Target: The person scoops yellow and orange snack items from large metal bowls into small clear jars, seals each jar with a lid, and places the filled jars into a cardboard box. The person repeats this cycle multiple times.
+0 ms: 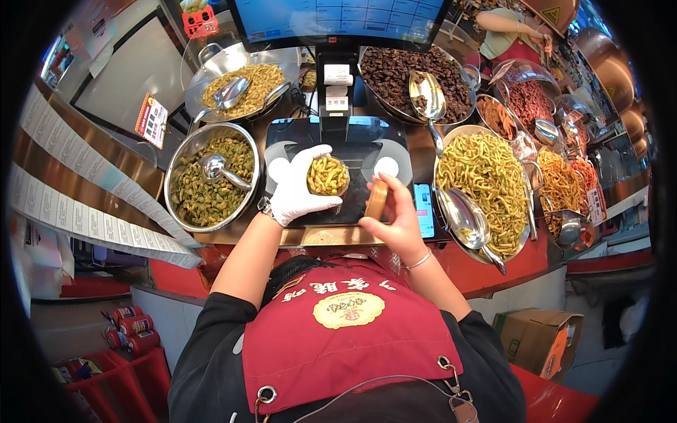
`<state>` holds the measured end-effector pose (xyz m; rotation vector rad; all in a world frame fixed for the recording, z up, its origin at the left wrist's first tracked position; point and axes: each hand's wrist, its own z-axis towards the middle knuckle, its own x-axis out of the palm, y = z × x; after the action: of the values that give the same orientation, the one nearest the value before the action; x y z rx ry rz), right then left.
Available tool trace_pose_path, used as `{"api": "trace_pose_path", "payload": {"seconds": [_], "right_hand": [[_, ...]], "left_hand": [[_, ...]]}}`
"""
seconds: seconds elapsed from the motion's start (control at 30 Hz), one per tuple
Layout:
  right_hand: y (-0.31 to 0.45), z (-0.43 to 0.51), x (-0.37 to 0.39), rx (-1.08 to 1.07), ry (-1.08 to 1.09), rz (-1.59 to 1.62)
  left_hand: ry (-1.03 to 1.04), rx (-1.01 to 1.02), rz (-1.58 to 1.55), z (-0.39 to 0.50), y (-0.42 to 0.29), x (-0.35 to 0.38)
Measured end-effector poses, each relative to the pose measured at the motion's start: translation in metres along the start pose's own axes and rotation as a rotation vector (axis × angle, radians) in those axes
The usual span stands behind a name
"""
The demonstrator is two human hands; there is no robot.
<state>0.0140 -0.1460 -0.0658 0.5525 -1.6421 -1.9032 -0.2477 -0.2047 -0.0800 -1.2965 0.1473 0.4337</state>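
Observation:
My left hand (304, 187), in a white glove, curls around a small round container of yellow-green strip snacks (328, 176). It is over the dark plate of a counter scale (359, 206). A round wooden-looking lid (376, 199), held on edge, is between the thumb and fingers of my bare right hand (394, 214). The lid is apart from the container, to its right. The container's top is uncovered, with the snacks showing.
Metal bowls of green snacks (211, 182), yellow chips (243, 90), dark pieces (412, 79) and green strips (481, 185) surround the scale. A monitor (338, 24) stands behind it. A phone (424, 210) lies at right. Another person's arm (502, 24) shows at upper right.

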Motion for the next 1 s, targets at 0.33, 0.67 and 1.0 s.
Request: {"api": "trace_pose_path", "payload": {"seconds": [0.33, 0.67, 1.0], "right_hand": [[0.026, 0.024, 0.125, -0.444, 0.425, -0.481], [-0.034, 0.012, 0.202, -0.435, 0.597, -0.586], [-0.043, 0.012, 0.206, -0.365, 0.565, -0.641]], "left_hand": [[-0.227, -0.225, -0.092, -0.126, -0.044, -0.033], [-0.445, -0.310, -0.158, -0.203, -0.008, -0.040], [-0.465, -0.504, 0.167, -0.203, 0.003, -0.034]]}}
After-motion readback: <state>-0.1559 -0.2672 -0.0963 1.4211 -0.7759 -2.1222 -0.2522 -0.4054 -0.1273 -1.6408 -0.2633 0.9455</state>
